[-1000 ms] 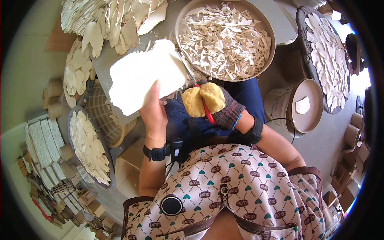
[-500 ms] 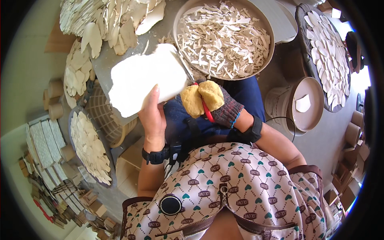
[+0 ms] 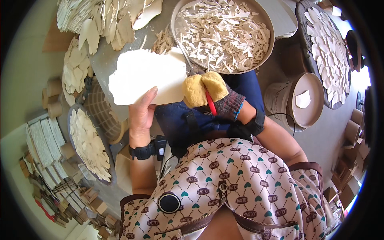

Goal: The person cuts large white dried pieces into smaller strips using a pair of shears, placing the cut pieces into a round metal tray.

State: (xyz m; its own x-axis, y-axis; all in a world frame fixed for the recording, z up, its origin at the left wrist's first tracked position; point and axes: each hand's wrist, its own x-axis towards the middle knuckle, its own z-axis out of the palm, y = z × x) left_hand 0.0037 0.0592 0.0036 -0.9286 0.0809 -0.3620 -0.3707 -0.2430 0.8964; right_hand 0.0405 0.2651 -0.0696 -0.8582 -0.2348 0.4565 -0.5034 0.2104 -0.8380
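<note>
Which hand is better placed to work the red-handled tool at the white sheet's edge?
Probably the right hand: gloved, it grips the tool close beside the sheet. The left hand holds the sheet's near edge, thumb on top, so it seems better suited to steadying.

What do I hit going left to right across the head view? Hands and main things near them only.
Left heap of pale flat pieces → white sheet in the bare left hand → yellow padding → gloved right hand → bucket → right-side spread of pale pieces
</note>
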